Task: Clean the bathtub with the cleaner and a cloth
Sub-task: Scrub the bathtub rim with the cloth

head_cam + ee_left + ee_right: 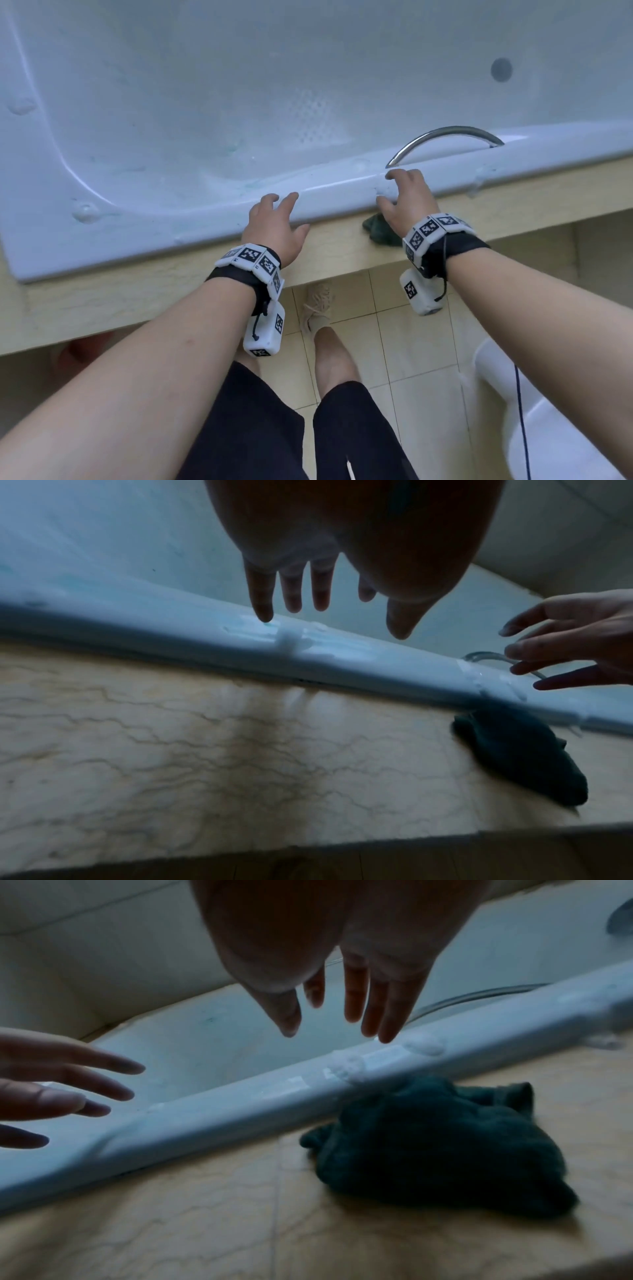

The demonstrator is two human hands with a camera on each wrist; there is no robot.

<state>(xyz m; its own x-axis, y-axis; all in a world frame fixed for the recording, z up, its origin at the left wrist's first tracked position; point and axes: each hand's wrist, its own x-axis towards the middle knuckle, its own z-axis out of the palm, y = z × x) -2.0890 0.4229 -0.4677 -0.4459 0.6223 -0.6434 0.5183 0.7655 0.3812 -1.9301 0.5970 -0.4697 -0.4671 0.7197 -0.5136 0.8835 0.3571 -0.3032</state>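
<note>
The white bathtub (212, 102) fills the top of the head view, and its near rim (329, 186) carries smears and blobs of cleaner foam (346, 1066). A crumpled dark green cloth (380, 233) lies on the beige marble ledge against the rim, free of both hands (438, 1145) (524, 756). My left hand (286, 214) hovers over the rim with fingers straight and spread, holding nothing (329, 620). My right hand (387, 186) is spread the same way over the rim, just above the cloth (337, 1034). No cleaner bottle is in view.
A chrome grab handle (445, 140) arches on the rim just past my right hand. The drain (501, 69) sits at the tub's far right. The marble ledge (102, 301) runs in front of the tub. A white fixture (548, 411) stands on the tiled floor at lower right.
</note>
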